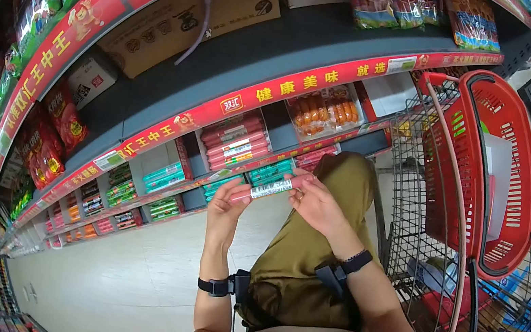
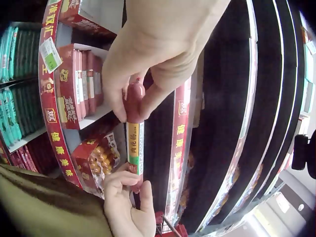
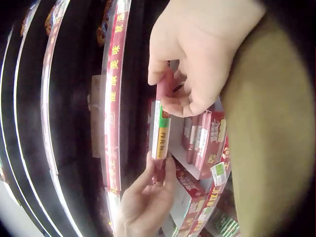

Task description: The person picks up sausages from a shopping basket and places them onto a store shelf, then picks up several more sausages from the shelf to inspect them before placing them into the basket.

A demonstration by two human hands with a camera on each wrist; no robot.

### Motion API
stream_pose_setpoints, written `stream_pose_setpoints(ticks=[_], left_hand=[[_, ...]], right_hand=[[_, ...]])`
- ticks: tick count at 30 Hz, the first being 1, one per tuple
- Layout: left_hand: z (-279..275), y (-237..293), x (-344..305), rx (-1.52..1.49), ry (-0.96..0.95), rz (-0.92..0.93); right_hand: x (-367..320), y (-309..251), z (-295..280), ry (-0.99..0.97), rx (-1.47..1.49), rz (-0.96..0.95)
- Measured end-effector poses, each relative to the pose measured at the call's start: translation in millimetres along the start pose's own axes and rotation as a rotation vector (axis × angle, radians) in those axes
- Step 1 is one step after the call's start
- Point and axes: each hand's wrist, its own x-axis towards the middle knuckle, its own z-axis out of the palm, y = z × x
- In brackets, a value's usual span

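A pink packaged sausage with a white label is held level between both hands in the head view. My left hand pinches one end of it between thumb and fingers. At the other end, my right hand grips it the same way. The left wrist view shows the sausage's yellow and green label band, with a rounded tip between the left fingers. In the right wrist view the label on the sausage faces the camera. Behind it, boxes of similar pink sausages stand on the shelf.
A red shopping basket sits in a wire cart at my right. Shelves with red edge strips curve around in front. Green-wrapped packs fill lower boxes, and a tray of orange-brown sausages lies beyond the hands.
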Motion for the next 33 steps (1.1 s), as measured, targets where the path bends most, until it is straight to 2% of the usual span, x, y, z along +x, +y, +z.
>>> stream_pose_setpoints(ticks=[2, 5, 7, 8, 10, 11, 12, 14, 15, 16, 18, 22, 24, 27, 29, 30, 32, 33], left_hand=[[3.0, 3.6, -1.4, -0.055, 0.036, -0.008], [0.8, 8.6, -4.4, -0.121, -0.037, -0.108], [-4.5, 17.1, -5.0, 0.070, -0.253, -0.379], [-4.7, 17.2, -8.3, 0.072, -0.282, -0.380], [7.7, 8.0, -12.2, 0.259, -0.410, -0.299], [15.7, 3.5, -12.5, 0.361, -0.442, -0.251], [20.4, -0.2, -14.1, 0.454, -0.476, -0.198], [21.5, 0.7, -12.0, 0.524, -0.396, -0.317], [24.0, -2.3, -10.8, 0.382, -0.349, -0.351], [28.7, -2.9, -8.3, 0.244, -0.286, -0.390], [30.6, 0.4, -7.6, 0.162, -0.350, -0.431], [27.7, 4.0, -4.0, 0.025, -0.427, -0.545], [30.6, 7.7, -4.0, 0.050, -0.388, -0.600], [23.6, 1.5, 0.8, 0.006, -0.432, -0.624], [23.9, 0.6, 2.9, 0.013, -0.430, -0.537], [23.0, 2.2, 4.7, -0.084, -0.425, -0.537], [10.2, -21.3, 11.7, -0.255, -0.346, -0.381], [11.9, -24.9, 12.6, -0.254, -0.318, -0.386]], right_hand=[[1.7, -1.6, -2.6, -0.011, -0.013, -0.010], [-0.5, -1.6, -4.7, -0.088, 0.002, -0.014], [1.0, 3.9, -1.8, 0.011, -0.050, -0.050], [1.3, 7.8, -0.3, -0.015, -0.105, -0.044], [1.8, 12.0, -3.8, -0.080, -0.175, -0.054], [-0.8, 8.7, 5.9, -0.072, -0.288, 0.000], [3.0, 16.6, -0.3, -0.045, -0.324, -0.062], [4.2, 17.0, 1.5, -0.100, -0.362, -0.073], [3.8, 15.8, 3.8, -0.167, -0.420, -0.100], [0.4, 12.0, 4.1, -0.155, -0.578, -0.081], [6.7, 12.9, -4.0, -0.236, -0.720, 0.023], [7.2, 19.5, -7.2, -0.229, -0.581, 0.064], [6.0, 24.4, -3.7, 0.006, -0.480, 0.017], [11.0, 24.4, -1.3, 0.078, -0.434, -0.048], [19.0, 23.0, -12.7, 0.031, -0.299, -0.089], [25.6, 21.8, -23.4, 0.000, -0.184, -0.102], [30.4, 16.1, -13.1, 0.063, -0.253, -0.057], [29.8, 15.8, -5.8, 0.131, -0.333, -0.051]])
